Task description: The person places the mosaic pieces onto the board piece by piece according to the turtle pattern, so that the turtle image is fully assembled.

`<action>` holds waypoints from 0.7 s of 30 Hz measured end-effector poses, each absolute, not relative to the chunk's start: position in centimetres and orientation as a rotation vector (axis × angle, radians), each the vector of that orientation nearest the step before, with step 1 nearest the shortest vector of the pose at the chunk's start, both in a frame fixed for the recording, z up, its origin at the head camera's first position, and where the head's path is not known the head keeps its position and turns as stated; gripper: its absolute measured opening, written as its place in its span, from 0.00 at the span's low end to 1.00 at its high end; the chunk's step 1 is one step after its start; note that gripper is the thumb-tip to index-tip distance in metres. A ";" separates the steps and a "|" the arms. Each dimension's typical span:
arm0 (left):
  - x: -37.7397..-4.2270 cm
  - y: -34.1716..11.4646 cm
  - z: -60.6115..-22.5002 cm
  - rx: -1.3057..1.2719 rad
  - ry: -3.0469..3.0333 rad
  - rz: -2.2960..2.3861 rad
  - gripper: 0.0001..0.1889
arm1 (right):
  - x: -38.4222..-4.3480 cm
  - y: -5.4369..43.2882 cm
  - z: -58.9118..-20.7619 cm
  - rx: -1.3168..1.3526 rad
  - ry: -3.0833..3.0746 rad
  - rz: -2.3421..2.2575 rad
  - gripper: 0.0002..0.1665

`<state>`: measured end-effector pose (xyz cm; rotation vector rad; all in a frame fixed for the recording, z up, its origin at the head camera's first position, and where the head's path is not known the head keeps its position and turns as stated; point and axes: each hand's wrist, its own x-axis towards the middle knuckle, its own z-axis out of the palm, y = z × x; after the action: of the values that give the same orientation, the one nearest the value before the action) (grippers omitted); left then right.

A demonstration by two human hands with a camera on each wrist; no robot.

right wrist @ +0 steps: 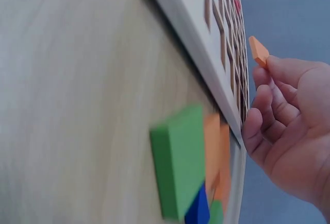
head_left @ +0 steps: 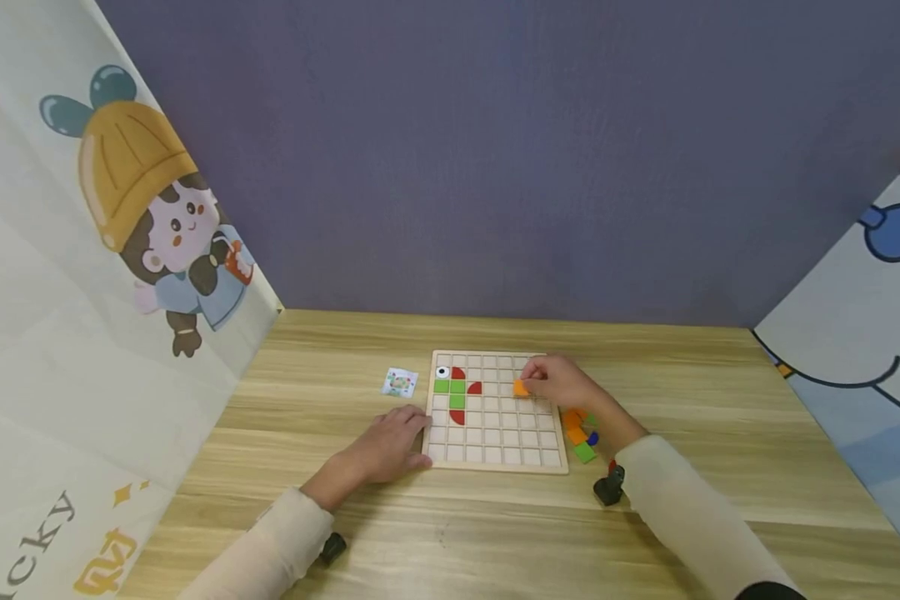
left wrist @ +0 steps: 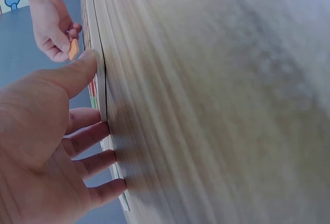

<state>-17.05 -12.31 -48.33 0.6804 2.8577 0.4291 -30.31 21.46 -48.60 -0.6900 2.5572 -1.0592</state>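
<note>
A wooden grid board [head_left: 499, 434] lies on the table. Toward its left side sit a white tile with an eye [head_left: 442, 372], several green square tiles [head_left: 457, 402] and red rounded pieces [head_left: 475, 388]. My right hand [head_left: 560, 382] pinches an orange block [head_left: 521, 388] between thumb and finger, over the board's right part; the right wrist view shows the orange block [right wrist: 259, 52] tilted at the fingertips. At the board's left edge rests my left hand [head_left: 387, 446], its thumb [left wrist: 82, 69] and fingers spread along the rim without gripping.
Loose orange blocks [head_left: 576, 431], a green block [head_left: 585, 452] and a blue block [head_left: 593, 437] lie just right of the board, under the right forearm. A small printed card [head_left: 400, 382] is left of the board. A dark wall [head_left: 510, 167] stands behind the table.
</note>
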 end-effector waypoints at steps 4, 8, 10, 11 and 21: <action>-17.0 -12.3 -48.3 0.687 2.858 0.424 0.35 | -30.2 20.4 -48.8 -0.697 2.537 -1.072 0.04; -17.0 -12.3 -48.4 0.691 2.862 0.411 0.35 | -30.0 19.4 -48.7 -0.718 2.513 -1.100 0.04; -16.9 -12.3 -48.3 0.693 2.866 0.405 0.34 | -29.9 18.8 -48.7 -0.733 2.509 -1.100 0.04; -16.9 -12.2 -48.4 0.694 2.867 0.406 0.34 | -29.8 18.5 -48.7 -0.744 2.510 -1.095 0.04; -16.8 -12.2 -48.4 0.684 2.867 0.405 0.34 | -29.2 15.8 -48.2 -0.743 2.526 -1.032 0.04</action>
<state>-16.83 -12.25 -48.36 0.6838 2.8674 0.4052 -29.18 15.78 -48.24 -0.7430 2.5261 -1.0321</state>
